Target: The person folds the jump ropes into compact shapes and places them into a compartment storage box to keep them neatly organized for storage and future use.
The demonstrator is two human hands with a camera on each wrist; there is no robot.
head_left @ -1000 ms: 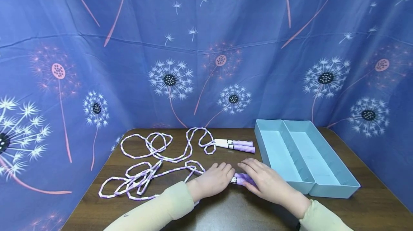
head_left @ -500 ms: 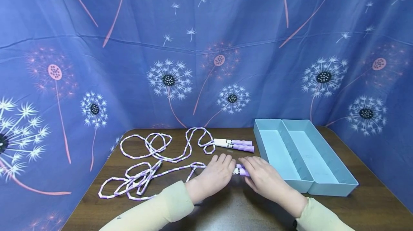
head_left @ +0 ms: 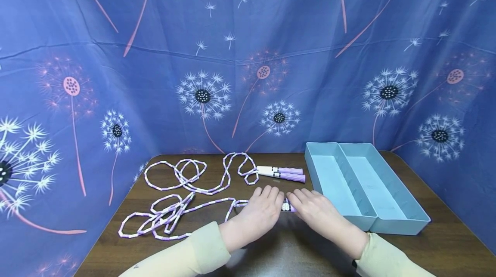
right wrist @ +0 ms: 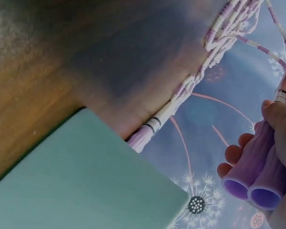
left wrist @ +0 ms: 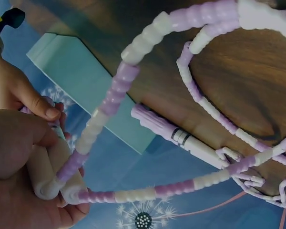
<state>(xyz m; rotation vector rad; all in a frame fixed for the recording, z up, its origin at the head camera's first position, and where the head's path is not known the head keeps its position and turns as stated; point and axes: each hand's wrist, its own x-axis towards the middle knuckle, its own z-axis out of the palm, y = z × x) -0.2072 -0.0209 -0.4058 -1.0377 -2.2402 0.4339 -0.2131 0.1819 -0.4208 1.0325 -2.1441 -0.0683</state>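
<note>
My left hand [head_left: 260,209] and my right hand [head_left: 315,211] meet over the middle of the dark wooden tabletop [head_left: 445,247], toward its near edge, and share one pair of purple-and-white plastic jump-rope handles [head_left: 287,205]. My left grip is curled round the white ends, where the purple-and-white beaded rope [head_left: 170,214] runs out toward the left edge. My right grip is wrapped round the ribbed purple ends [right wrist: 257,179], held side by side with their hollow tips showing. A second beaded rope [head_left: 186,176] lies looped toward the far edge, its two handles [head_left: 283,174] lying just beside the pale blue two-compartment plastic tray [head_left: 401,228], which sits by the right edge.
</note>
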